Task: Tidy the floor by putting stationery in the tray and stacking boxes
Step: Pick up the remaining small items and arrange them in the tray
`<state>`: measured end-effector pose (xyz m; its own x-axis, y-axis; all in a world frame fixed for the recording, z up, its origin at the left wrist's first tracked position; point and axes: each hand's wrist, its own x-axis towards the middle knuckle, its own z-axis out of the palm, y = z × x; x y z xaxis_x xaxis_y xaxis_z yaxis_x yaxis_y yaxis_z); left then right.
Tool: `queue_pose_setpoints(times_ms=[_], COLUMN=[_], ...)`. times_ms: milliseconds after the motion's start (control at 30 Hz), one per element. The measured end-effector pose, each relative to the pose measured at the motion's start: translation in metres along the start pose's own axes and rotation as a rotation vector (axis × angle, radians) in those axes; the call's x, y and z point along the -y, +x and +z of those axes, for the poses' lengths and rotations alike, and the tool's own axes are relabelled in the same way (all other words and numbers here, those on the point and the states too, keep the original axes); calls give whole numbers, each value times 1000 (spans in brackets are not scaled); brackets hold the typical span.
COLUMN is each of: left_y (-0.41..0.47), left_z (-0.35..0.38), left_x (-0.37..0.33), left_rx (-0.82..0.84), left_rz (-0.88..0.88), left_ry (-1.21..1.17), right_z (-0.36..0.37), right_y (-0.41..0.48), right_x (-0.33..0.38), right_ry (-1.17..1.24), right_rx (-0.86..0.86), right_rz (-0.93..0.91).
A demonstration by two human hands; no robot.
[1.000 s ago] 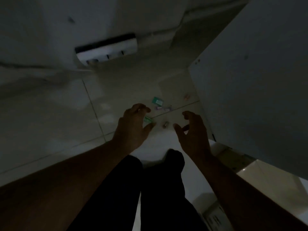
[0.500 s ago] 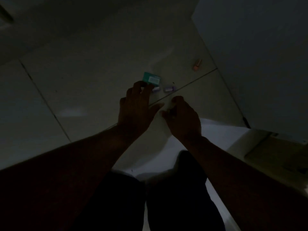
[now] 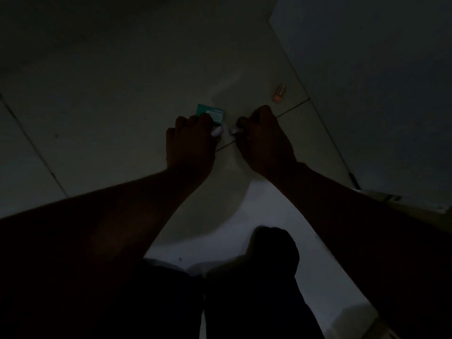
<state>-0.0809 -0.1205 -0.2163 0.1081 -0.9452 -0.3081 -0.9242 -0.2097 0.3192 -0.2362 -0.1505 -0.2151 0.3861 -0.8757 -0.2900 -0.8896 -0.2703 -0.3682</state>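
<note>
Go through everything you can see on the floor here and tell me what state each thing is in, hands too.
Left hand: curled around a small pale purple piece, grip closed.
Right hand: curled around another small pale piece, grip closed.
Teal rectangular box: flat on the floor, partly under the left fingers.
Small orange cylindrical item: lying loose, untouched.

Both hands (image 3: 193,143) (image 3: 264,140) curled, low

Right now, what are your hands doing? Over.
Left hand shut on pale piece. Right hand shut on another. Teal box, orange piece on floor.
</note>
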Motion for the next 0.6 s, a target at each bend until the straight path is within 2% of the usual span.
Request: queue_pose_setpoints(times_ms=[67,200,300,400,500,600], left_y=[0,6,13,17,13,6], left_z=[-3,-17,-25,-30,-33,-37], left_x=[-1,-2,-3,-5,-6,-5], left_rx=[9,7,6,2,-1,31], left_rz=[4,65,111,103,120,78], left_ry=[16,23,-40,-106,-109,-104], right_z=[-4,-22,-25,-21,-16,-13], right_y=[1,22,47,64,66,49], right_x=[-5,-27,-44,-47,-40,-29], right_ry=[-6,-99,-168,-289,-348,-252], right_rx=[-7,-141,-55,32,-26,-62], right_rz=[-8,80,175,168,154,156])
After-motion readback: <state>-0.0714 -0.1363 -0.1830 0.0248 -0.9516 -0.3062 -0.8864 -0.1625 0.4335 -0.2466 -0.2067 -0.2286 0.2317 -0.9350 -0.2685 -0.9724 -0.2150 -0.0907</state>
